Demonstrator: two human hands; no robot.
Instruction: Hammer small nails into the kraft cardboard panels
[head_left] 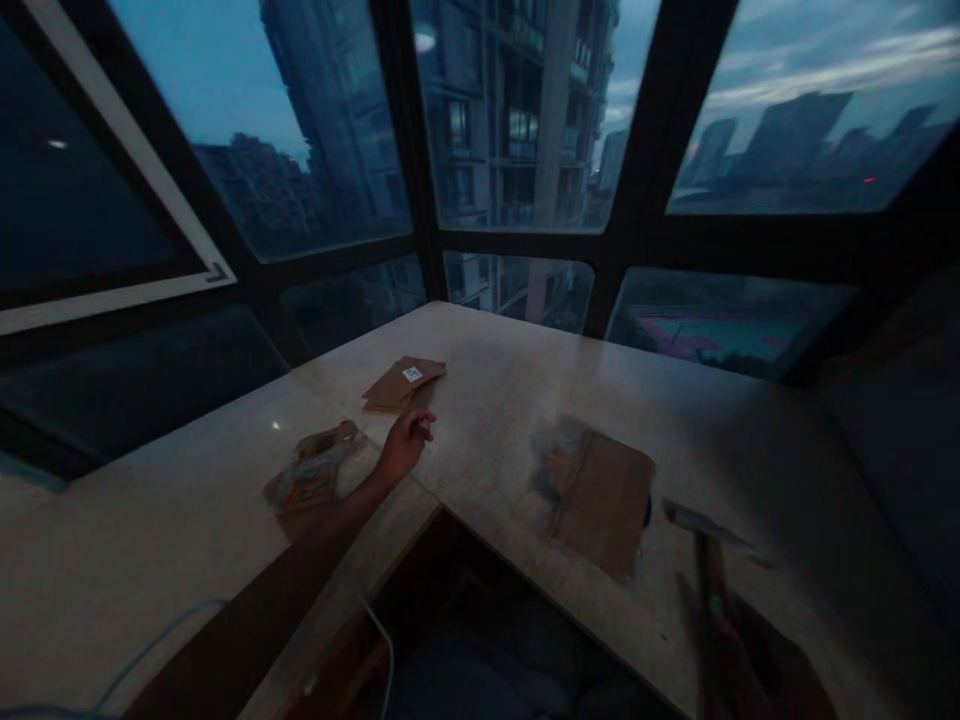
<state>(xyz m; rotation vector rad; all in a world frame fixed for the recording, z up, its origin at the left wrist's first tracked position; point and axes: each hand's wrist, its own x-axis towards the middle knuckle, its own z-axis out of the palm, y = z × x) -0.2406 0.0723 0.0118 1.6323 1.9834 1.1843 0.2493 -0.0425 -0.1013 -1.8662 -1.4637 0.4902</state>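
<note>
My left hand (406,445) reaches out over the pale L-shaped counter (510,380), fingers loosely curled and holding nothing that I can see. It is just short of a small stack of brown cardboard pieces (403,384) with a white label. My right hand (739,655) at the lower right grips the wooden handle of a hammer (707,545), its metal head pointing up and across. A flat brown cardboard sheet (604,500) lies on the counter left of the hammer, on a scuffed grey patch.
A clear plastic packet with coloured contents (315,472) lies beside my left forearm. A thin light cable (379,630) hangs near the counter's inner corner. Dark-framed windows (525,120) surround the counter, showing buildings at dusk. The light is dim.
</note>
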